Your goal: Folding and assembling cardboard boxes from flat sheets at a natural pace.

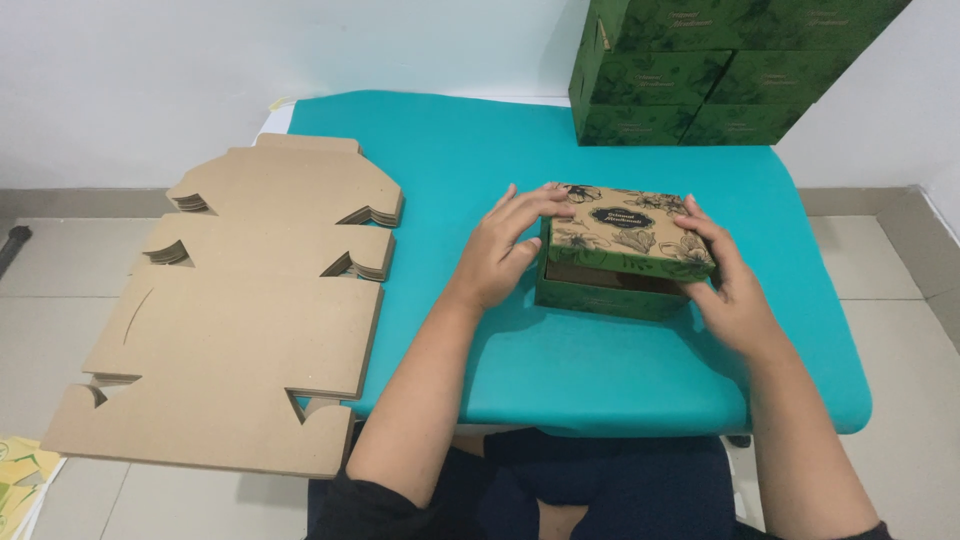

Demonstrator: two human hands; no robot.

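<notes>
Both hands, left (505, 250) and right (735, 290), grip a green box (625, 250)

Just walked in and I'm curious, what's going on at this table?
A person sits at a table covered in teal cloth, both hands on a small green box with a floral kraft lid. The left hand and right hand press the lid's sides; it sits slightly raised. A stack of flat cardboard blanks lies to the left, and finished green boxes are stacked at the far edge.
</notes>
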